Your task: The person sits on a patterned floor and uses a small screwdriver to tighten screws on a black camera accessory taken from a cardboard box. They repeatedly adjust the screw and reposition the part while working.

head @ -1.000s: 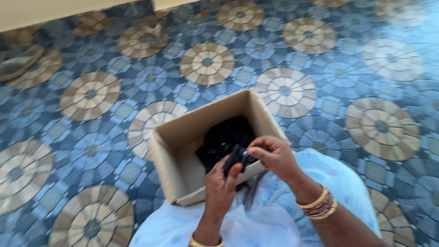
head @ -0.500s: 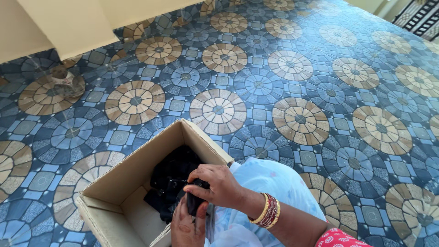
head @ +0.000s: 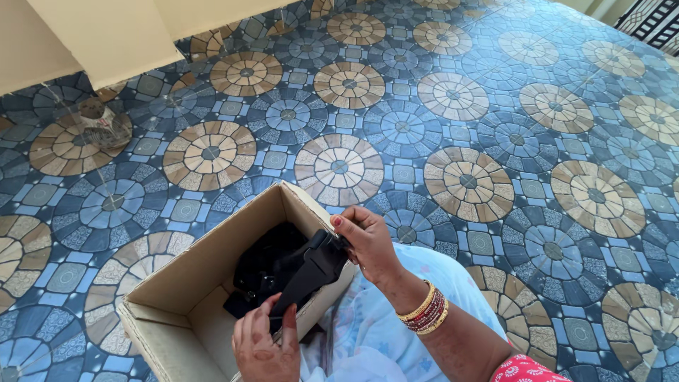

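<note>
An open cardboard box (head: 212,244) rests on the tiled floor against my lap, which is covered in pale blue cloth (head: 385,325). Inside lie more black objects (head: 265,265). I hold a long black object (head: 311,272) over the box's near edge. My right hand (head: 368,240), with bangles on the wrist, grips its upper end. My left hand (head: 267,346) grips its lower end at the bottom of the view.
The floor (head: 467,141) is patterned in blue and tan circles. A cream wall or step (head: 113,35) runs along the top left. A clear plastic item (head: 95,117) lies on the floor at the left. A dark railing (head: 654,21) shows top right.
The view has swung and moved closer. Both hands have lifted the long black object further out of the box and spread apart along it.
</note>
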